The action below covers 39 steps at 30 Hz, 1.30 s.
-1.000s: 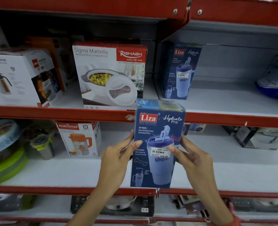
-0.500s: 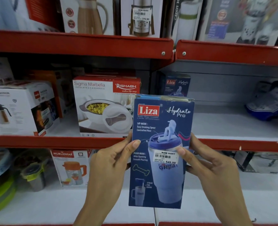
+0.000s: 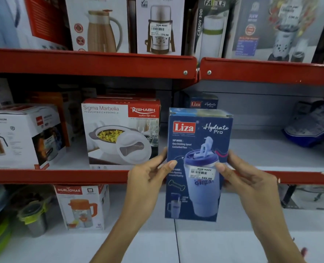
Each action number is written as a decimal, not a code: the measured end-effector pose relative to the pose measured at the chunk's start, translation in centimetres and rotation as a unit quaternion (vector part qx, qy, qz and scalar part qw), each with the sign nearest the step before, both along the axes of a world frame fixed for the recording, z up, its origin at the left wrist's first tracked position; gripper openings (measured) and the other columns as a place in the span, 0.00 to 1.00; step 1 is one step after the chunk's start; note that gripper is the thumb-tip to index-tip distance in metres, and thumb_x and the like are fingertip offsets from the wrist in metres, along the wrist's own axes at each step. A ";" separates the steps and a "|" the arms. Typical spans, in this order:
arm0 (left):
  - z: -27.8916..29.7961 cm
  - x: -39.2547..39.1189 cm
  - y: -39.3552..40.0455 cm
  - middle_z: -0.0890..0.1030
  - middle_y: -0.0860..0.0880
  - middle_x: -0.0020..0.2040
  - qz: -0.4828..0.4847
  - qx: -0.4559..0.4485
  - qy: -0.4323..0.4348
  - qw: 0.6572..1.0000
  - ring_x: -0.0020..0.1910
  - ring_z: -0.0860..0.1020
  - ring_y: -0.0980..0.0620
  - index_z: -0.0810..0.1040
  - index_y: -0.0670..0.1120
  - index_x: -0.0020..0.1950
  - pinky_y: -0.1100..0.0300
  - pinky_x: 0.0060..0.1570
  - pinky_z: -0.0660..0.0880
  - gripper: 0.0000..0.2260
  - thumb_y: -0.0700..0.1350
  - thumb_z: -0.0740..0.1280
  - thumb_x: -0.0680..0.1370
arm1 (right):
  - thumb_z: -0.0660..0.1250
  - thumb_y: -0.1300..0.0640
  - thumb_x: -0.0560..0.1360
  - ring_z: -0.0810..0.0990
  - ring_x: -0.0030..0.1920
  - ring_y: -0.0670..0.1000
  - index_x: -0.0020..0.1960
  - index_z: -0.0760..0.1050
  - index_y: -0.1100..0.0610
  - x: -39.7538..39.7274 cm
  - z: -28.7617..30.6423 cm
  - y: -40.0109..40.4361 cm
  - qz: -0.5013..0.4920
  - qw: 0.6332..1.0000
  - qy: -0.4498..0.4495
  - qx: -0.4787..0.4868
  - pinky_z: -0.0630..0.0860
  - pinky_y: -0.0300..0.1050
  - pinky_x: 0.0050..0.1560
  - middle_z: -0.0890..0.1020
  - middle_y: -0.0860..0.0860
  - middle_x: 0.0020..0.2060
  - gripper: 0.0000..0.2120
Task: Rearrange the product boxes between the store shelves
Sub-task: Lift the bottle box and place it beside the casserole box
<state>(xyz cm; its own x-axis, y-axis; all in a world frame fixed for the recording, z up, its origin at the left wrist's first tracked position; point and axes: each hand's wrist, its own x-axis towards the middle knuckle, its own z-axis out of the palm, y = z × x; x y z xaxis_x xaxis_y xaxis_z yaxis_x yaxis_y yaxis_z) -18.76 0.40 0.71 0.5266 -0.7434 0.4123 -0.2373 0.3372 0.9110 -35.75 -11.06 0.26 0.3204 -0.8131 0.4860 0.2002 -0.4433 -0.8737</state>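
I hold a tall blue Liza tumbler box [image 3: 197, 149] upright in front of the red edge of the middle shelf [image 3: 62, 176]. My left hand [image 3: 147, 179] grips its left side with the thumb on the front. My right hand [image 3: 244, 179] grips its right side, thumb by the price sticker. A second blue Liza box [image 3: 203, 103] stands behind it, at the back of the middle shelf, mostly hidden. A white and red Rishabh casserole box [image 3: 121, 131] stands just left of the held box.
A white flask box [image 3: 22, 135] sits at the left of the middle shelf, a blue packet [image 3: 313, 126] at its right. The top shelf [image 3: 92, 63] carries flask and blender boxes. Below stand a Murlidhar jug box [image 3: 81, 205] and stacked containers [image 3: 32, 211].
The held blue box has risen from the lower shelf level to the middle shelf edge, and my view has tilted up, showing the top shelf. Both hands keep their grip.
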 end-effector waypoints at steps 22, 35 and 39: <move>0.7 3.1 -18.3 0.81 0.45 0.59 0.027 0.012 -0.085 0.996 0.56 0.80 0.52 0.69 0.47 0.69 0.47 0.57 0.78 0.27 0.37 0.72 0.71 | 0.69 0.60 0.72 0.81 0.56 0.54 0.65 0.74 0.56 4.4 0.2 -17.4 -0.043 0.998 -0.045 -0.006 0.81 0.41 0.48 0.81 0.51 0.57 0.22; -0.3 3.7 -18.4 0.80 0.44 0.61 0.028 0.049 -0.081 0.995 0.57 0.78 0.53 0.67 0.47 0.70 0.45 0.57 0.78 0.28 0.39 0.71 0.72 | 0.69 0.59 0.72 0.81 0.58 0.57 0.66 0.74 0.56 5.5 -1.6 -18.5 -0.045 0.998 -0.032 0.010 0.81 0.44 0.48 0.80 0.54 0.61 0.22; -0.3 3.6 -18.1 0.79 0.45 0.63 0.034 0.054 -0.099 0.993 0.60 0.77 0.51 0.65 0.50 0.71 0.44 0.59 0.77 0.30 0.41 0.71 0.71 | 0.68 0.56 0.74 0.79 0.60 0.57 0.68 0.72 0.53 5.7 -1.3 -17.5 -0.083 0.996 0.003 -0.011 0.80 0.56 0.55 0.79 0.55 0.62 0.23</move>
<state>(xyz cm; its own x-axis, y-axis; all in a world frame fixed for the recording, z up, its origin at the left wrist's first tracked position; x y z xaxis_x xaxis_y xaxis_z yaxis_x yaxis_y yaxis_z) -15.19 -17.69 0.37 0.4937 -0.7541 0.4331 -0.4345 0.2174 0.8740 -30.06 -28.59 -1.08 0.1847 -0.8444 0.5029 0.1165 -0.4892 -0.8643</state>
